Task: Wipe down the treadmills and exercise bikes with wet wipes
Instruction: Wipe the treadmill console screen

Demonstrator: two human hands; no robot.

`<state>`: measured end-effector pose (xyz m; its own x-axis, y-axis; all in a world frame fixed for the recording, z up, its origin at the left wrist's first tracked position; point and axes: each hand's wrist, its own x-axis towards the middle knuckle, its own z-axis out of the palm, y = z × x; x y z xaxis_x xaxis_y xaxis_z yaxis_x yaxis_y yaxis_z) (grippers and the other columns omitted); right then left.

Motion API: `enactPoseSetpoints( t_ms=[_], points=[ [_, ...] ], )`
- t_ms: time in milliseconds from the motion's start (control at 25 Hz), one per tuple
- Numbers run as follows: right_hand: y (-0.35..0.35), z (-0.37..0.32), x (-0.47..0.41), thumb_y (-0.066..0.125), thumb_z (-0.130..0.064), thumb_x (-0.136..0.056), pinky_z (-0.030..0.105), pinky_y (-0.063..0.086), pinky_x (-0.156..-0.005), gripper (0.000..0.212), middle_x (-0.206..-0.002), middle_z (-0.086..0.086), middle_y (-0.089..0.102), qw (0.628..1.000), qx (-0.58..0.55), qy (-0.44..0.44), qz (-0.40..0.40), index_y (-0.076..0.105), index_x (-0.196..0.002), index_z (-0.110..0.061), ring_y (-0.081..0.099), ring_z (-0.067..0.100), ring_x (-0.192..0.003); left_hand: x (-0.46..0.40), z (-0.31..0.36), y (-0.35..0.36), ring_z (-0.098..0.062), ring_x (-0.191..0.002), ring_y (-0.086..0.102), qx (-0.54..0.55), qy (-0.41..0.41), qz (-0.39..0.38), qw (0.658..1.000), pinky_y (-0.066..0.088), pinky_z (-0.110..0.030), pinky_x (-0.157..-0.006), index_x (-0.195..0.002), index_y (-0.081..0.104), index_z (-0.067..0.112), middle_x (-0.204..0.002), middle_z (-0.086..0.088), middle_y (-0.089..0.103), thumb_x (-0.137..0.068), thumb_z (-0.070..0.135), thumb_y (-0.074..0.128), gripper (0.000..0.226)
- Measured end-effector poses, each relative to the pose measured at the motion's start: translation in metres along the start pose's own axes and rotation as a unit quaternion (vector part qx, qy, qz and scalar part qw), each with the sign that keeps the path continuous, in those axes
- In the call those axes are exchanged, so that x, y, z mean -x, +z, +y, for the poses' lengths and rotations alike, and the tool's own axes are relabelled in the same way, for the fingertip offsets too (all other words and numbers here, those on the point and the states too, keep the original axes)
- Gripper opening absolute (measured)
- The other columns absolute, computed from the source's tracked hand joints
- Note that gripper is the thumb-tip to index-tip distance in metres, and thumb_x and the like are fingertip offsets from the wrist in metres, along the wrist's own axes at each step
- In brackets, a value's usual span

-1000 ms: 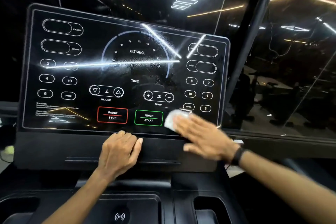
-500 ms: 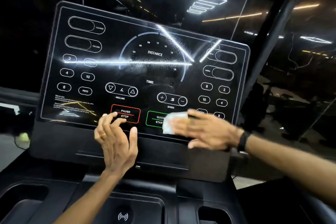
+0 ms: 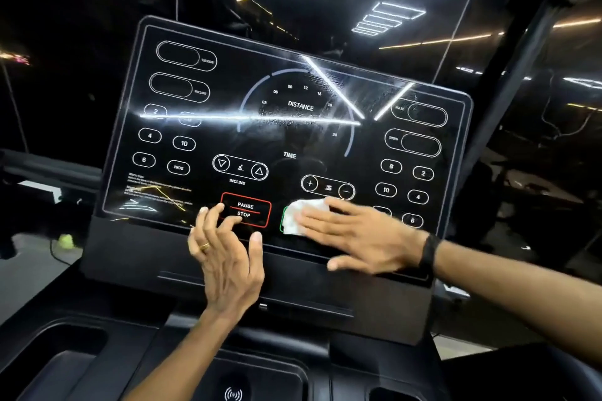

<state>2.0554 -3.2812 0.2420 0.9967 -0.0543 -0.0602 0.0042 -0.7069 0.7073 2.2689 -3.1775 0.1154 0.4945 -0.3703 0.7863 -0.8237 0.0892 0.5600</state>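
Flattened right hand fingers press the wet wipe against the treadmill console, low over the green button. Left hand, fingers spread and relaxed, is held over the PAUSE/STOP button; a button might be triggered by pressure.

Console panel — wipe, seemingly flat.

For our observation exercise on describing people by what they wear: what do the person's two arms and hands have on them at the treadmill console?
The left hand wears a gold-coloured ring on one finger. The right hand has a black band around its wrist, probably a watch or fitness tracker. Both forearms are bare; no sleeves or gloves show.
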Motion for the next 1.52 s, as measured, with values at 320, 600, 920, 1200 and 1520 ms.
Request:
enactPoseSetpoints(
  t_ms=[320,600,920,1200,1520],
  points=[
    [-0.035,0.071,-0.055,0.013,-0.054,-0.104,0.048,-0.007,-0.124,0.073,-0.162,0.016,0.027,0.951,-0.038,0.291,0.103,0.024,-0.156,-0.004,0.019,0.025,-0.152,-0.008,-0.007,-0.001,-0.04,-0.144,0.025,-0.002,-0.015,0.006,1.0,0.007,-0.048,-0.118,-0.119,0.044,0.004,-0.144,-0.021,0.037,-0.092,0.037,0.043,0.042],
    [-0.05,0.102,-0.053,0.009,-0.051,-0.106,0.053,0.0,-0.123,0.067,-0.16,0.007,0.034,0.966,0.017,0.235,0.102,0.034,-0.154,-0.013,0.024,0.016,-0.15,-0.025,-0.029,-0.012,-0.04,-0.147,0.021,-0.077,0.087,-0.015,0.993,0.008,-0.054,-0.119,-0.122,0.043,0.004,-0.149,-0.023,0.034,-0.093,0.041,0.041,0.047],
    [-0.02,0.026,-0.076,0.027,-0.05,-0.105,0.046,-0.004,-0.125,0.064,-0.163,0.005,0.026,0.998,0.004,0.022,0.066,0.031,-0.156,-0.012,0.017,0.016,-0.153,-0.036,-0.049,-0.023,-0.039,-0.146,0.024,-0.097,0.1,0.011,0.99,0.01,-0.054,-0.12,-0.124,0.045,0.003,-0.149,-0.023,0.036,-0.1,0.051,0.028,0.056],
    [-0.047,0.06,-0.134,0.018,-0.051,-0.103,0.046,-0.009,-0.124,0.069,-0.16,0.015,0.031,0.943,-0.061,0.294,0.143,0.028,-0.156,-0.007,0.026,0.026,-0.15,-0.037,-0.05,-0.024,-0.038,-0.146,0.026,-0.077,0.069,0.024,0.994,0.007,-0.05,-0.12,-0.123,0.043,0.005,-0.147,-0.023,0.037,-0.096,0.045,0.035,0.048],
    [-0.072,0.122,-0.132,0.014,-0.048,-0.104,0.049,-0.005,-0.123,0.065,-0.159,0.01,0.036,0.931,-0.02,0.329,0.157,0.032,-0.154,-0.011,0.025,0.02,-0.151,-0.036,-0.05,-0.023,-0.038,-0.145,0.027,-0.072,0.059,0.024,0.995,0.008,-0.05,-0.121,-0.122,0.043,0.006,-0.147,-0.022,0.036,-0.093,0.041,0.039,0.046]
  ],
)
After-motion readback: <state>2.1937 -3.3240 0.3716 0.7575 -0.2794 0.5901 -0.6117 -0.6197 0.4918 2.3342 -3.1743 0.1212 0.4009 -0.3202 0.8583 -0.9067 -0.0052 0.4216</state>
